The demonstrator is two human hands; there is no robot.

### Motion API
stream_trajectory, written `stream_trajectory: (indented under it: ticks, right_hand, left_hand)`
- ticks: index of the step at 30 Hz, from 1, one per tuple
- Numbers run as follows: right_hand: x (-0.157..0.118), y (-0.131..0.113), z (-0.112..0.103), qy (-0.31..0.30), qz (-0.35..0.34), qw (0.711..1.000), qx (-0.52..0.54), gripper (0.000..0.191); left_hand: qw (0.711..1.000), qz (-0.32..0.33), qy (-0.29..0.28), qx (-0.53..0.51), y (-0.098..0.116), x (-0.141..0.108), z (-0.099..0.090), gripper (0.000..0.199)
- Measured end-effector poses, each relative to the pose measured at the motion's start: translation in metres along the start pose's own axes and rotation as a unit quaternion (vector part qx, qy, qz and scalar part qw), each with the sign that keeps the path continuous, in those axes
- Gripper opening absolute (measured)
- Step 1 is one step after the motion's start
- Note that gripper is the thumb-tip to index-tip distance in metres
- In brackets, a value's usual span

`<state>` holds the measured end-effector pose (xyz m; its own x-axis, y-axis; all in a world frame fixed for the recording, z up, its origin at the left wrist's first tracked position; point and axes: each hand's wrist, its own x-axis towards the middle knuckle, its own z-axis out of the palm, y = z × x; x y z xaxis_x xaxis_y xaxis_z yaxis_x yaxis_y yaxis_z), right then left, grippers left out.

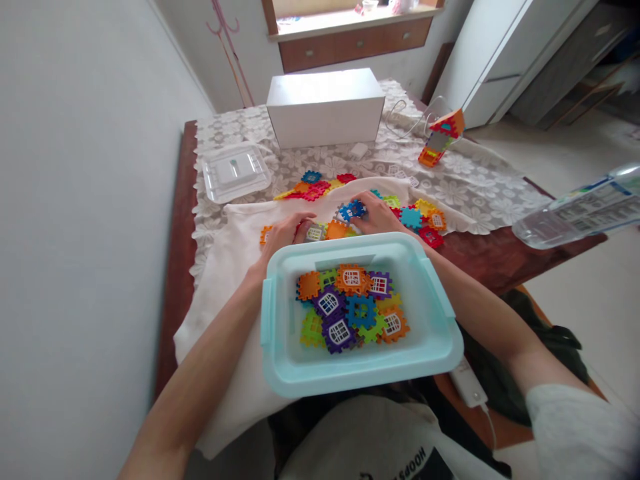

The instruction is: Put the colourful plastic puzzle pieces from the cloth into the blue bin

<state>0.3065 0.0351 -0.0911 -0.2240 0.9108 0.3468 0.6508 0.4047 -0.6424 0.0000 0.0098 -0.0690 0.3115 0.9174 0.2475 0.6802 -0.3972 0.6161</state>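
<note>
Beyond a pale blue plastic bin [280, 370], both hands are among plastic interlocking building tiles on a white cloth [225, 300]. My right hand [380, 215] is closed on a blue building tile [353, 210] with a white window insert. My left hand [290, 230] has its fingers curled round a red building tile [299, 228], mostly hidden. Between the hands lie a grey tile [316, 233] with a white window and an orange tile [337, 230]; I cannot tell whether they are joined. The bin holds several purple, orange, green and blue tiles [339, 332].
More loose tiles [315, 190] lie behind the hands, others [411, 218] to the right. A small built tower [440, 140] stands back right. A white box [327, 123], clear lid [236, 172] and lace tablecloth [475, 177] are behind. A plastic bottle [575, 210] is at right.
</note>
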Motion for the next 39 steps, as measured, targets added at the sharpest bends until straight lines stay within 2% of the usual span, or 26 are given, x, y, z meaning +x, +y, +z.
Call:
stream_trajectory:
  ticks: [3,6,12,17,23,26,31,39]
  right_hand:
    - [0.001,-0.004,-0.001,0.002,-0.009,1.000,0.030,0.019]
    - [-0.001,-0.006,-0.001,-0.004,-0.024,0.999,0.037,0.016]
    - [-0.004,-0.004,0.002,-0.011,-0.006,0.999,0.038,0.023]
    - [-0.004,-0.004,0.002,-0.002,-0.003,1.000,0.023,0.023]
    - [-0.004,-0.010,-0.004,-0.015,-0.037,0.999,0.010,0.051]
    - [-0.004,-0.012,-0.005,-0.019,-0.047,0.999,-0.002,0.043]
    - [-0.003,-0.012,-0.004,-0.017,-0.024,0.999,-0.024,0.026]
    - [-0.004,-0.012,-0.004,-0.017,-0.016,1.000,-0.017,0.023]
  left_hand:
    - [1.000,0.022,-0.007,0.013,-0.006,0.001,0.004,0.032]
    - [0.997,0.054,-0.027,0.040,-0.008,0.003,0.006,0.034]
    - [0.994,0.073,-0.054,0.067,-0.002,0.005,0.003,0.031]
    - [0.995,0.070,-0.039,0.060,-0.007,0.006,0.003,0.034]
    - [0.993,0.085,-0.066,0.050,-0.011,0.005,-0.001,0.030]
    - [0.991,0.092,-0.072,0.060,-0.012,0.006,-0.001,0.032]
    - [0.988,0.093,-0.091,0.081,-0.012,0.006,-0.002,0.029]
    - [0.988,0.116,-0.100,-0.007,-0.009,0.000,-0.009,0.015]
